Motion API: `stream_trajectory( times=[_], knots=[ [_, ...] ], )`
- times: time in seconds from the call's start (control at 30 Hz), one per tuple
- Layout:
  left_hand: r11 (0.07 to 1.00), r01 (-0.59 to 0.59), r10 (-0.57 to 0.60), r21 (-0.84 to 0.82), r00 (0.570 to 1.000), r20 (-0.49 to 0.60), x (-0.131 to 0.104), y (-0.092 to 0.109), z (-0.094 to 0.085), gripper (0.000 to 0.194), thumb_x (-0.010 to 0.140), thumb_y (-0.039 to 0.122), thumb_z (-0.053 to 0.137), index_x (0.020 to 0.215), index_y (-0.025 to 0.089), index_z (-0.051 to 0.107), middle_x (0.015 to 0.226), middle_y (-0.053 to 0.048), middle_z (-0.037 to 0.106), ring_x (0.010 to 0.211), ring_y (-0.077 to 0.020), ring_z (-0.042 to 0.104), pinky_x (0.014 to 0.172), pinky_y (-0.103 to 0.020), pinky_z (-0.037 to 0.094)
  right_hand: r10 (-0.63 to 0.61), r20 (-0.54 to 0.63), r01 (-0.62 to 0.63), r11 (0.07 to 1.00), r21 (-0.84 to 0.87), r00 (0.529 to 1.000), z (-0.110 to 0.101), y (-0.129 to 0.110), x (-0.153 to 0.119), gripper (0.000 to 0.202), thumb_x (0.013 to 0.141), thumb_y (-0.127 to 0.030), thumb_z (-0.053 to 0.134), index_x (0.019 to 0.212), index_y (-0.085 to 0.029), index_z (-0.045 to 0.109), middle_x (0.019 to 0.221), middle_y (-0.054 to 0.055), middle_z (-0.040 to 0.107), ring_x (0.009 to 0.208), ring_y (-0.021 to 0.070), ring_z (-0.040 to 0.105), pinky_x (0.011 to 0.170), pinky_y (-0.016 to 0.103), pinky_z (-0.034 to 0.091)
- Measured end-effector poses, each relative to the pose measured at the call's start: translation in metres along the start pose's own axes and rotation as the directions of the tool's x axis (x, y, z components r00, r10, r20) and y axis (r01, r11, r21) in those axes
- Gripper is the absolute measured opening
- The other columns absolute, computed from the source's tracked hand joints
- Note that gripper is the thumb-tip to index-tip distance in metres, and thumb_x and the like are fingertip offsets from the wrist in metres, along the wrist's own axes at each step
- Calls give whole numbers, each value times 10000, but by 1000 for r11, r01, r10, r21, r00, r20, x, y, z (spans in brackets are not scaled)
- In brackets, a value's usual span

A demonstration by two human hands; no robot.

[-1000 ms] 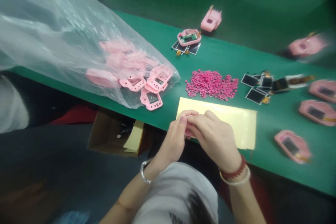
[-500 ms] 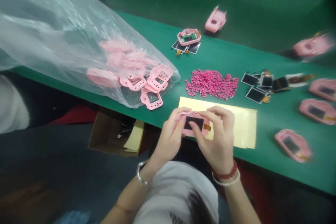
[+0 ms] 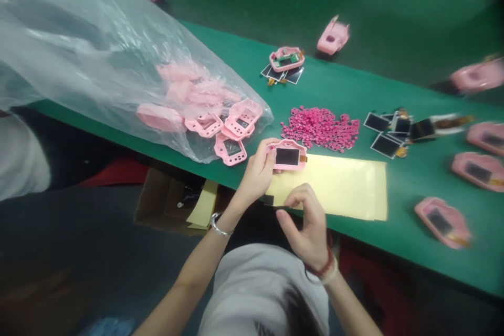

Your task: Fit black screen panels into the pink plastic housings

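Note:
My left hand (image 3: 258, 170) grips a pink handheld game console shell (image 3: 302, 164) by its left end, just above the near edge of a yellow sheet. Set in the shell is a dark rectangular screen (image 3: 287, 156), and an orange ribbon tab (image 3: 303, 158) sticks out at its right. My right hand (image 3: 309, 223) is apart from the shell, lower and nearer my body. Its thumb and forefinger are spread, with nothing visible between them. A small dark piece (image 3: 269, 200) lies at the table edge close to those fingertips; its kind is unclear.
A clear plastic bag (image 3: 118, 63) spills pink shell frames (image 3: 230, 152) at left. Behind the yellow sheet (image 3: 346, 184) lies a heap of magenta buttons (image 3: 318, 127). Loose screens (image 3: 384, 145) and several pink shells (image 3: 443, 222) sit to the right. A cardboard box (image 3: 157, 202) stands below the table.
My right hand has let go of the console shell and drawn back toward my body. My left hand has moved the shell slightly away from me, uncovering the screen.

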State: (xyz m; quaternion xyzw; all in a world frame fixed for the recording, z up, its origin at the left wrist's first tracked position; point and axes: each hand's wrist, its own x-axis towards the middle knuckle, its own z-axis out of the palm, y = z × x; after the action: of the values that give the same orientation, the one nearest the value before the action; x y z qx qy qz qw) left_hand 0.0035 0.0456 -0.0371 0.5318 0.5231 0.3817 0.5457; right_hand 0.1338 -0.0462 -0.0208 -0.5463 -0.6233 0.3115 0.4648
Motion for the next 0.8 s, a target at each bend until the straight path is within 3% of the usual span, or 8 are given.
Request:
stream_trajectory(
  times=[0.07,0.13,0.27,0.37,0.8],
  knots=[
    [998,51,-51,-32,999,20,-4,2,0,280,1043,372,459,1228,194,573,984,-50,684,658,-120,651,591,-199,552,60,-90,-58,998,26,994,-18,-8,10,47,937,-216,652,941,-217,606,893,17,558,845,160,563,751,304,478],
    [994,103,-101,-44,993,59,-11,6,1,284,1039,373,464,1240,213,587,894,-20,668,572,-104,610,553,-199,534,103,-142,-113,992,-61,984,-33,-9,22,29,931,-236,679,937,-225,654,975,34,560,961,176,584,864,330,490],
    [988,155,-152,-19,984,87,-30,18,6,289,1042,360,457,1251,232,610,709,27,567,523,-101,540,521,-191,491,196,1,-195,975,-102,981,-47,1,40,92,927,-294,685,864,-228,697,1137,64,584,1132,210,594,1011,381,478],
    [986,164,-162,-28,984,71,-38,27,10,288,1044,341,444,1239,215,614,669,28,538,519,-107,526,496,-189,457,230,56,-225,970,-87,972,-46,5,42,105,931,-292,672,853,-224,693,1122,63,601,1107,207,614,986,376,501],
    [990,141,-141,6,988,69,-41,29,13,306,1055,334,429,1276,226,610,592,46,476,491,-109,487,477,-191,406,215,48,-209,972,-112,975,-45,3,40,80,926,-250,673,855,-221,695,1072,56,597,1021,180,618,879,314,535]
  ],
)
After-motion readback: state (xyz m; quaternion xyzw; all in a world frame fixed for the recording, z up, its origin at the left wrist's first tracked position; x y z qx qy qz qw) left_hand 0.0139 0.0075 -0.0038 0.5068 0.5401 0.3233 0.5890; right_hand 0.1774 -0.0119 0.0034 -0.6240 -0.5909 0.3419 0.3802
